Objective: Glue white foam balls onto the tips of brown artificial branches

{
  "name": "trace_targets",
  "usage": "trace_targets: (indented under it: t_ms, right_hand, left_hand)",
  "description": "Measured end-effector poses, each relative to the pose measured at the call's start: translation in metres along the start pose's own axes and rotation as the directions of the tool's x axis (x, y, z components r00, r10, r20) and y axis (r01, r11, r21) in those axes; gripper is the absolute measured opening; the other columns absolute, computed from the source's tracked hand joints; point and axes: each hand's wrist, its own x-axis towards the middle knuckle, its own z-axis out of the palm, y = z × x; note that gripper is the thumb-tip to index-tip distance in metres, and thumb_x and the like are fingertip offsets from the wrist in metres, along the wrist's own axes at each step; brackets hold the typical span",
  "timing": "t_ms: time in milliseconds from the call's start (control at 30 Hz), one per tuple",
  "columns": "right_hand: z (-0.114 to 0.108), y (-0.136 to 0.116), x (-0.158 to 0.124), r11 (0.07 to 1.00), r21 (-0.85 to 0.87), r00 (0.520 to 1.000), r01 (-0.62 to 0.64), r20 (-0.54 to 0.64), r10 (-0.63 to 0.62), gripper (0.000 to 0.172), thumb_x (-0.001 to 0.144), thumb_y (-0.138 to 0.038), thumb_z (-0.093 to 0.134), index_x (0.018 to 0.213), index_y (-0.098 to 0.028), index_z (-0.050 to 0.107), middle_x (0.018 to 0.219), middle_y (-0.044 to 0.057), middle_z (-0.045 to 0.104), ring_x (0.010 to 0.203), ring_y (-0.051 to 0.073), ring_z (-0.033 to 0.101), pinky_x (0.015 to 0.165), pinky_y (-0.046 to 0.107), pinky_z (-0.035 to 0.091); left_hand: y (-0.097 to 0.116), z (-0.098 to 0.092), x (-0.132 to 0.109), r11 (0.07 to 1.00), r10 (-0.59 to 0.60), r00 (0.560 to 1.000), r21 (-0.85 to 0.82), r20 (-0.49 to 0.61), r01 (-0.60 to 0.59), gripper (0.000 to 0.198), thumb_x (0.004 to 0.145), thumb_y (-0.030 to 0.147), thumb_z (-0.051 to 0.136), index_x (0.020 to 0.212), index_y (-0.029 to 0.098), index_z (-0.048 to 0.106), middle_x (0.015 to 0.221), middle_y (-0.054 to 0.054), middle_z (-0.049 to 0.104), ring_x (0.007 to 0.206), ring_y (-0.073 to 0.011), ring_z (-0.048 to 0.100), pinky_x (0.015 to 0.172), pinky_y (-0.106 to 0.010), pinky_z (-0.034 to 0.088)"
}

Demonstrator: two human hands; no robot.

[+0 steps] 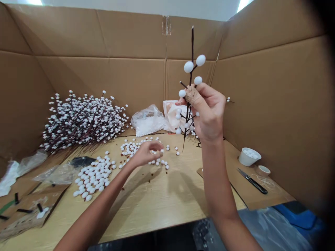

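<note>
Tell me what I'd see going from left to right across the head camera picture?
Pile of branches with white buds → left hand over loose white balls → right hand holding up a branch → white bowl.

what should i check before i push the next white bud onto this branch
1. Branch gripped upright in the right hand: ok.
2. Left hand down at the loose white buds on the table: ok.
3. A bud actually pinched in the left fingers: cannot tell.
4. Bare stub free on the branch: ok.
5. Knife lying apart from both hands: ok.
</note>
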Motion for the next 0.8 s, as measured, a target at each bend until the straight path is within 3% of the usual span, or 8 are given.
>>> trace_targets:
  t_ms: [67, 133, 267, 400, 567, 800]
  right_hand:
    - [0.002, -0.001, 0.0, 0.999, 0.035, 1.0, 0.008, 0.014, -0.008, 0.02, 0.08, -0.041, 0.062, 0.073, -0.022, 0.064, 0.075, -0.001, 0.063, 0.068, 0.01, 0.061, 0.066, 0.026, 0.053]
    - [0.004, -0.001, -0.001, 0.997, 0.077, 0.999, 0.007, 0.038, -0.01, 0.017, 0.08, -0.036, 0.063, 0.073, -0.021, 0.065, 0.073, -0.001, 0.063, 0.065, 0.009, 0.06, 0.062, 0.025, 0.051]
    - [0.011, 0.0, -0.005, 0.994, 0.108, 0.995, 0.005, 0.094, -0.015, 0.014, 0.081, -0.03, 0.062, 0.072, -0.021, 0.065, 0.069, -0.002, 0.062, 0.062, 0.009, 0.057, 0.059, 0.024, 0.048]
    - [0.018, -0.005, -0.01, 1.0, 0.029, 0.993, 0.006, 0.115, -0.009, 0.018, 0.083, -0.032, 0.06, 0.07, -0.02, 0.063, 0.07, -0.001, 0.062, 0.066, 0.011, 0.058, 0.061, 0.025, 0.049]
    - [0.021, -0.015, -0.015, 0.999, -0.034, 0.989, 0.033, 0.148, -0.028, 0.014, 0.081, -0.034, 0.062, 0.079, -0.021, 0.065, 0.089, 0.003, 0.065, 0.078, 0.014, 0.061, 0.066, 0.027, 0.051]
    - [0.021, -0.017, -0.018, 0.985, -0.152, 0.987, 0.078, 0.154, -0.054, 0.013, 0.083, -0.027, 0.059, 0.073, -0.019, 0.061, 0.07, 0.0, 0.058, 0.065, 0.011, 0.056, 0.061, 0.025, 0.049]
  left_hand:
    - [0.023, -0.026, 0.006, 0.956, -0.046, 0.992, -0.293, -0.122, 0.008, 0.02, 0.073, 0.024, 0.066, 0.089, 0.013, 0.066, 0.091, -0.009, 0.07, 0.079, -0.0149, 0.065, 0.073, -0.027, 0.052]
    - [0.049, -0.049, 0.009, 0.862, -0.023, 0.949, -0.486, -0.316, -0.141, 0.018, 0.068, 0.021, 0.072, 0.084, 0.015, 0.068, 0.087, -0.005, 0.07, 0.078, -0.0132, 0.065, 0.075, -0.025, 0.051]
    - [0.094, -0.072, 0.009, 0.618, 0.025, 0.875, -0.68, -0.483, -0.394, 0.015, 0.068, 0.017, 0.071, 0.082, 0.016, 0.073, 0.08, -0.003, 0.07, 0.073, -0.0102, 0.065, 0.072, -0.02, 0.052]
    - [0.112, -0.066, 0.007, 0.486, 0.08, 0.866, -0.739, -0.493, -0.466, 0.018, 0.075, 0.019, 0.065, 0.091, 0.016, 0.072, 0.087, -0.003, 0.07, 0.079, -0.0118, 0.066, 0.078, -0.022, 0.053]
    - [0.111, -0.056, 0.007, 0.433, 0.084, 0.874, -0.773, -0.478, -0.464, 0.023, 0.076, 0.021, 0.066, 0.098, 0.017, 0.068, 0.087, -0.003, 0.069, 0.091, -0.0176, 0.067, 0.088, -0.027, 0.052]
    - [0.107, -0.056, 0.011, 0.404, 0.072, 0.877, -0.79, -0.475, -0.461, 0.012, 0.072, 0.017, 0.068, 0.084, 0.015, 0.068, 0.082, -0.002, 0.07, 0.081, -0.0138, 0.068, 0.076, -0.021, 0.055]
